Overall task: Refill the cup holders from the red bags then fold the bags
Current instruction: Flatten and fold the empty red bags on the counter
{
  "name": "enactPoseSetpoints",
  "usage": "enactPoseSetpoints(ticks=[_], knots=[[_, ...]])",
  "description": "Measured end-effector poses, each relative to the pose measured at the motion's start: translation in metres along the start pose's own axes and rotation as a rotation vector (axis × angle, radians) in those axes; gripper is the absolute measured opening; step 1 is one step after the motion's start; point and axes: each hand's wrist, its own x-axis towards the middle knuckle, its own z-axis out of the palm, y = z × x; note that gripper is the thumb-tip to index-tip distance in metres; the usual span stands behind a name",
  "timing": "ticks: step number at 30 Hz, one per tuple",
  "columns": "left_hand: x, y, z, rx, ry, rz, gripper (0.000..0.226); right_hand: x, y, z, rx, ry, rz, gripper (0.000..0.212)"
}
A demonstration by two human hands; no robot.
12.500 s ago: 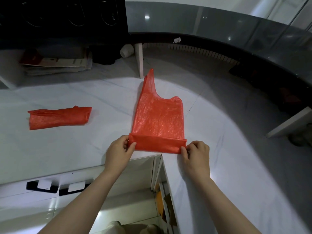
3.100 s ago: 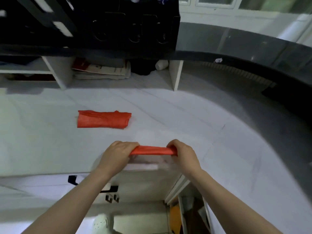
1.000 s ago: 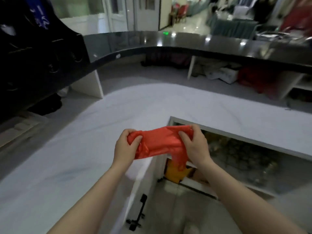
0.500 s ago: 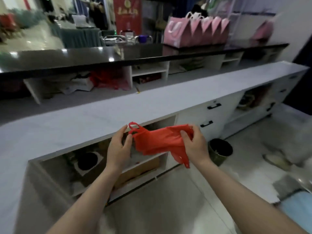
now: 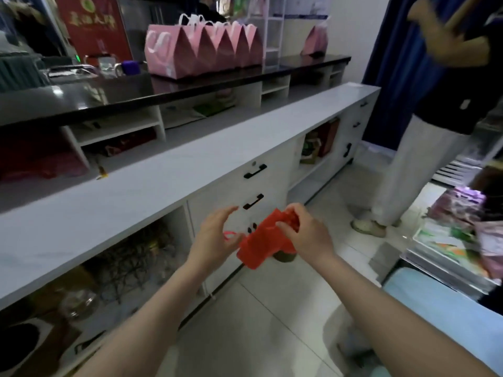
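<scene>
One red bag [image 5: 261, 240], thin crinkly plastic, bunched into a loose wad rather than folded flat. It slants down from its upper right end to a lower left corner, and a thin handle loop [image 5: 230, 234] sticks out on its left. The bag is in the air in front of the counter [image 5: 152, 183], level with the drawers [image 5: 272, 183] and not touching them. Half a second ago it was stretched sideways between both hands with the left fingertips on its loop end. Now it is pulled in towards the right and sags, and the left has come off the main body. The view has also swung along the counter, so drawers sit behind the hands instead of the open shelf. A person [image 5: 408, 170] now stands at the counter's far end. Right hand [image 5: 306, 235]: fingers and thumb curled tight round the bag's upper end, gripping it. Left hand [image 5: 215, 238]: fingers spread wide and lightly curved, thumb apart from forefinger, gripping nothing. The loop only touches it near the thumb. Pink bags [image 5: 206, 50] stand in a row on the dark ledge behind the counter.
</scene>
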Motion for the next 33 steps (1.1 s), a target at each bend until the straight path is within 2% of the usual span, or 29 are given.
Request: enactPoseSetpoints(ticks=[4, 11, 15, 21, 25, 28, 33], knots=[[0.045, 0.025, 0.056, 0.055, -0.217, 0.076, 0.051, 0.018, 0.042, -0.010, -0.047, -0.067, 0.016, 0.025], [0.143, 0.025, 0.136, 0.022, -0.383, 0.062, 0.013, 0.078, 0.113, -0.001, 0.022, -0.046, 0.226, 0.026], [0.205, 0.009, 0.174, -0.021, -0.427, 0.085, 0.003, 0.125, 0.151, 0.012, 0.039, 0.000, 0.334, 0.026], [0.299, -0.023, 0.205, -0.031, -0.409, 0.074, 0.035, 0.191, 0.204, 0.026, 0.052, 0.092, 0.477, 0.025], [0.343, -0.041, 0.224, 0.012, -0.463, 0.061, 0.045, 0.230, 0.245, 0.037, 0.003, 0.097, 0.558, 0.018], [0.379, -0.054, 0.246, 0.039, -0.511, -0.009, 0.049, 0.273, 0.285, 0.046, -0.025, 0.078, 0.614, 0.018], [0.423, -0.069, 0.299, 0.045, -0.485, -0.205, 0.050, 0.345, 0.373, 0.076, 0.046, -0.048, 0.652, 0.017]])
